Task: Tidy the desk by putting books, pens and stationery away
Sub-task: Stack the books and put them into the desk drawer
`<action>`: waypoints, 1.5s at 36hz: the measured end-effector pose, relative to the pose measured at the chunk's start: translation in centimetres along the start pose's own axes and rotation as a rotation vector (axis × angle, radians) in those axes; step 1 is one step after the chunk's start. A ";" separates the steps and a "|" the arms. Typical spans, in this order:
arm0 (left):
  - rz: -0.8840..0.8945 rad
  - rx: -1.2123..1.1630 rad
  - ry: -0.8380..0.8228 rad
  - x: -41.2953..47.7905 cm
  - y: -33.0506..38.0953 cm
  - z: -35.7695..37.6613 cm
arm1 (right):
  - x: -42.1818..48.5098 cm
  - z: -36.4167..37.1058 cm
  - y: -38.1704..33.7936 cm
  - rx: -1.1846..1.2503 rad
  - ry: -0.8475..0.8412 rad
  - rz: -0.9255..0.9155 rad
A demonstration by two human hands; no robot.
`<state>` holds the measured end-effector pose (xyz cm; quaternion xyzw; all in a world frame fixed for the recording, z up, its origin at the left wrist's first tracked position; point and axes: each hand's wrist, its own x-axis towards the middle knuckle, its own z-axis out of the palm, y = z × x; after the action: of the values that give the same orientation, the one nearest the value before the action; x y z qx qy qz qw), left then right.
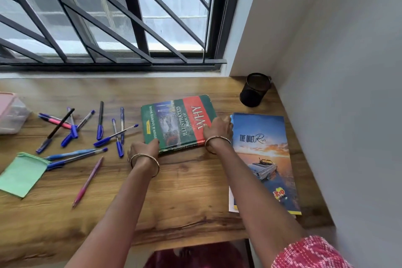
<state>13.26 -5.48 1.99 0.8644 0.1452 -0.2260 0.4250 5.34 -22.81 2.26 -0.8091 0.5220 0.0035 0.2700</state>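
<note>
A thick green and red book [174, 119] titled "Illustrated Book of Why" lies flat at the middle of the wooden desk [185, 191]. My left hand [144, 148] grips its near left corner. My right hand [218, 129] holds its near right corner, fingers over the cover. To the right lies a blue book [264, 159] with a car on a sunset cover, on top of a thinner one. Several blue pens [100, 135] are scattered on the left, with a black pen [61, 124] and a pink pen [88, 180] among them.
A black mesh pen holder [255, 89] stands in the far right corner by the wall. Green sticky notes [21, 174] lie at the left edge. A clear box with a pink lid [10, 113] sits far left. A barred window runs behind the desk.
</note>
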 end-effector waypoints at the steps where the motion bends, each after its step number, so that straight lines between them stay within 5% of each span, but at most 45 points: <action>1: -0.018 -0.018 0.001 0.2 0.1 -0.2 | 0.1 0.2 0.1 0.002 0.001 0.029; 14: -0.204 -0.411 -0.115 9.1 -3.4 -0.1 | 0.3 -0.6 2.0 0.412 -0.050 0.249; 22: -0.171 -0.938 -0.140 3.0 -1.5 -1.2 | -3.8 -1.5 3.5 1.030 -0.436 0.316; 27: -0.229 -1.133 -0.223 1.0 -1.6 0.5 | -8.6 -1.3 5.1 1.292 -0.500 0.226; 36: 0.045 -0.971 -0.479 -5.4 2.0 3.7 | -16.5 -3.9 11.6 1.485 -0.460 0.090; 40: 0.100 -0.810 -0.652 -8.0 4.5 6.0 | -15.6 -6.7 16.1 1.658 -0.245 0.195; 48: 0.009 -0.633 -0.849 -12.4 5.0 13.3 | -13.8 -10.3 22.5 1.442 0.010 0.279; 54: 0.211 -0.300 -0.822 -12.6 4.8 15.6 | -13.7 -9.3 24.2 1.451 0.049 0.385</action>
<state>0.45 -21.54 3.29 0.6420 -0.0936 -0.4823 0.5886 -23.94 -22.79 3.67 -0.3222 0.5315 -0.3121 0.7185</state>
